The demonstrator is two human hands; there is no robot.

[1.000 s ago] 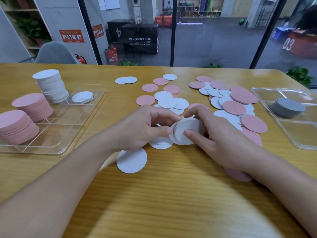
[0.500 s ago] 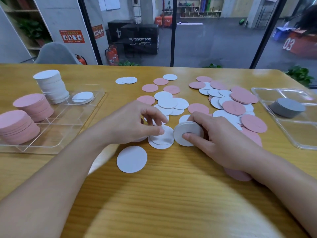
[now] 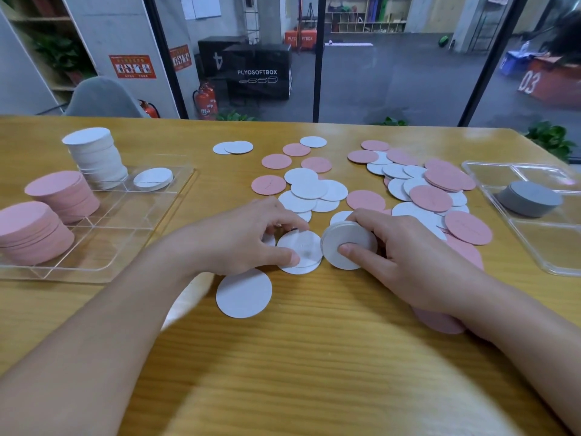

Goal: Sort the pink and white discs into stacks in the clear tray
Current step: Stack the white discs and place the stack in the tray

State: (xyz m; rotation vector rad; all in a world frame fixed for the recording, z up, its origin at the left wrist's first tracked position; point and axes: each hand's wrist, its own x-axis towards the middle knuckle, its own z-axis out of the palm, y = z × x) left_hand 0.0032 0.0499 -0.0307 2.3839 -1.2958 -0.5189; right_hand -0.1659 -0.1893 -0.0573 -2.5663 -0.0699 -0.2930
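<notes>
Gym: plyo boxes [image 3: 257,70] behind glass.

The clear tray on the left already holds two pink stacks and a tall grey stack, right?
Not quite. In the head view the clear tray holds two pink stacks and a tall white stack, not grey. The only grey stack sits in the other tray on the right.
</notes>
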